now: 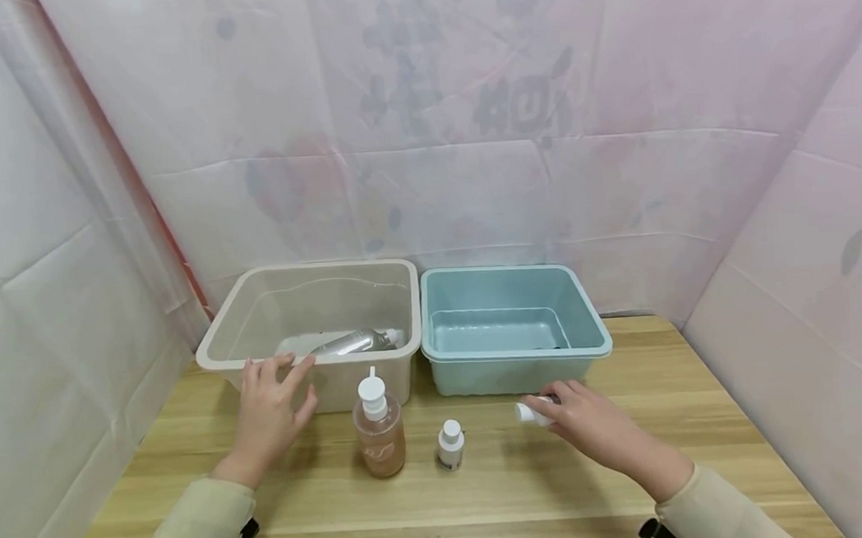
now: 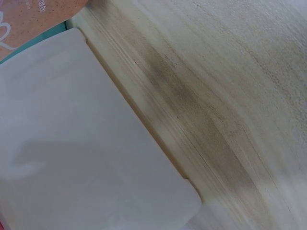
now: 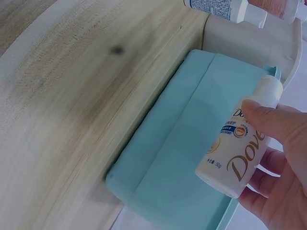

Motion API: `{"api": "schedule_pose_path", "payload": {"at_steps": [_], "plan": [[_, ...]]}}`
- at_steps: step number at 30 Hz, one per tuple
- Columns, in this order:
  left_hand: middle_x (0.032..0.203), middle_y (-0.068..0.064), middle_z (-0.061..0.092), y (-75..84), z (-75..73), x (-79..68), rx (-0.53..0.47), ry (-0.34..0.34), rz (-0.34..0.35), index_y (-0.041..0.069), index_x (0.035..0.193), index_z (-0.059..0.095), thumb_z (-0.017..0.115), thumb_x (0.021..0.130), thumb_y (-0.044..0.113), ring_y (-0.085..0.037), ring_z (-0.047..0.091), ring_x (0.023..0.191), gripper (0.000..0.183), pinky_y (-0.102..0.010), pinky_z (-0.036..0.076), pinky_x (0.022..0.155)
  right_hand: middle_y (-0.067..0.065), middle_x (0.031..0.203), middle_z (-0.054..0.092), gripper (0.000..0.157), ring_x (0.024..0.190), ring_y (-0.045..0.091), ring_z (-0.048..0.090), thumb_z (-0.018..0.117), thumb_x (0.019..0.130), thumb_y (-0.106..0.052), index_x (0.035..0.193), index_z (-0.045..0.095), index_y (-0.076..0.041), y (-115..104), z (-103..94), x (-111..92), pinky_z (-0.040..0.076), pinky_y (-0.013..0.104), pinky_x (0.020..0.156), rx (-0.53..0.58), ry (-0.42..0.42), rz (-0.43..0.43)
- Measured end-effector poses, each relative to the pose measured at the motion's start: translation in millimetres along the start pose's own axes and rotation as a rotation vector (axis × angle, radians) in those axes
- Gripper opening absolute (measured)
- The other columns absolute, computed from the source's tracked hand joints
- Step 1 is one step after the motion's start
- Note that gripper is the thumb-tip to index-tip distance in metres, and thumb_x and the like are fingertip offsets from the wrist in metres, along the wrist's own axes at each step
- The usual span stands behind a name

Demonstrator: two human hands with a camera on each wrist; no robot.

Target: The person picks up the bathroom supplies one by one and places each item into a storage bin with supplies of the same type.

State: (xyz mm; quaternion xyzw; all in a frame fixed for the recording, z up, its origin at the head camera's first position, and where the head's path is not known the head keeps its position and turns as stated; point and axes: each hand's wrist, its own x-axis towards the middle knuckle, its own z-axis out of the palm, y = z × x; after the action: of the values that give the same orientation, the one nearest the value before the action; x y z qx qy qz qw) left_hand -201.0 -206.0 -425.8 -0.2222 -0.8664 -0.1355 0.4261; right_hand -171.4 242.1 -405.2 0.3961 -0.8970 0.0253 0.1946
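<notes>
White plastic shows between the thumb and fingers of the right hand (image 1: 596, 427): a small Dove bottle (image 3: 237, 148), tilted, its white cap pointing left in the head view. The hands differ in what they do. The right one grasps the Dove bottle, thumb across its shoulder and fingers curled along its far side, just in front of a light blue plastic bin (image 1: 507, 375) and above the wooden counter (image 1: 328, 522). The left hand (image 1: 268, 411) is relaxed and grasps nothing that shows, its fingers loosely spread at the front rim of a beige plastic bin (image 1: 312, 270); whether the fingertips touch that rim I cannot tell.

The two bins stand side by side, beige to the left, blue to the right. A silvery bottle (image 1: 350, 342) lies on its side within the beige bin, partly hidden by the front wall. In front of that bin, a pump bottle (image 1: 381, 449) of peach-coloured liquid stands upright, its white pump on top. To its right, a small white capped bottle (image 1: 451, 446) stands upright, near the pump bottle but apart from it; in the right wrist view its label shows fine blue print.

Pale sleeves (image 1: 202, 522) cover both forearms. Behind the bins hangs a pale pinkish curtain (image 1: 456, 201) with faded floral shapes.
</notes>
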Motion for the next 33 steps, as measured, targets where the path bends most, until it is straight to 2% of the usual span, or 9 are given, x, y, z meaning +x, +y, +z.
{"api": "schedule_pose_path", "payload": {"at_steps": [8, 14, 19, 25, 33], "plan": [[0.099, -0.025, 0.054, -1.3, 1.8, -1.3, 0.012, -0.021, 0.010, 0.007, 0.109, 0.066, 0.055, 0.074, 0.023, -0.046, 0.048, 0.088, 0.040, -0.071, 0.032, 0.085, 0.004, 0.094, 0.058, 0.050, 0.081, 0.021, 0.054, 0.080, 0.066, -0.012, 0.114, 0.065, -0.017, 1.4, -0.5, -0.2, 0.050, 0.035, 0.066, -0.018, -0.005, 0.001], [0.101, -0.025, 0.053, -1.2, 1.9, 0.0, -0.008, -0.008, -0.001, 0.007, 0.109, 0.066, 0.054, 0.075, 0.022, -0.046, 0.047, 0.088, 0.039, -0.071, 0.030, 0.086, 0.005, 0.096, 0.058, 0.048, 0.083, 0.022, 0.055, 0.080, 0.068, -0.012, 0.114, 0.065, -0.017, 1.8, -3.7, 2.4, 0.050, 0.037, 0.068, -0.019, -0.018, 0.015], [0.099, -0.025, 0.053, -1.4, 1.0, 0.2, -0.015, 0.021, 0.020, 0.005, 0.107, 0.066, 0.052, 0.074, 0.022, -0.045, 0.047, 0.086, 0.040, -0.069, 0.032, 0.083, 0.005, 0.096, 0.059, 0.047, 0.083, 0.021, 0.056, 0.079, 0.068, -0.014, 0.114, 0.065, -0.017, 1.3, -4.7, 2.3, 0.050, 0.037, 0.068, -0.019, -0.033, 0.012], [0.099, -0.025, 0.053, -1.9, 0.2, -0.2, -0.003, 0.013, 0.023, 0.005, 0.107, 0.066, 0.053, 0.075, 0.023, -0.046, 0.047, 0.086, 0.039, -0.069, 0.032, 0.083, 0.004, 0.097, 0.059, 0.046, 0.085, 0.022, 0.056, 0.078, 0.070, -0.014, 0.115, 0.065, -0.016, 1.6, -4.1, 0.3, 0.051, 0.036, 0.069, -0.015, -0.055, 0.026], [0.101, -0.024, 0.053, -1.8, 0.5, -1.8, -0.010, -0.019, -0.003, 0.006, 0.107, 0.065, 0.042, 0.083, 0.033, -0.044, 0.047, 0.090, 0.043, -0.069, 0.031, 0.086, 0.005, 0.097, 0.058, 0.047, 0.084, 0.022, 0.056, 0.078, 0.069, -0.014, 0.114, 0.065, -0.015, 1.1, -4.8, -0.2, 0.051, 0.036, 0.068, -0.012, -0.044, 0.010]]}}
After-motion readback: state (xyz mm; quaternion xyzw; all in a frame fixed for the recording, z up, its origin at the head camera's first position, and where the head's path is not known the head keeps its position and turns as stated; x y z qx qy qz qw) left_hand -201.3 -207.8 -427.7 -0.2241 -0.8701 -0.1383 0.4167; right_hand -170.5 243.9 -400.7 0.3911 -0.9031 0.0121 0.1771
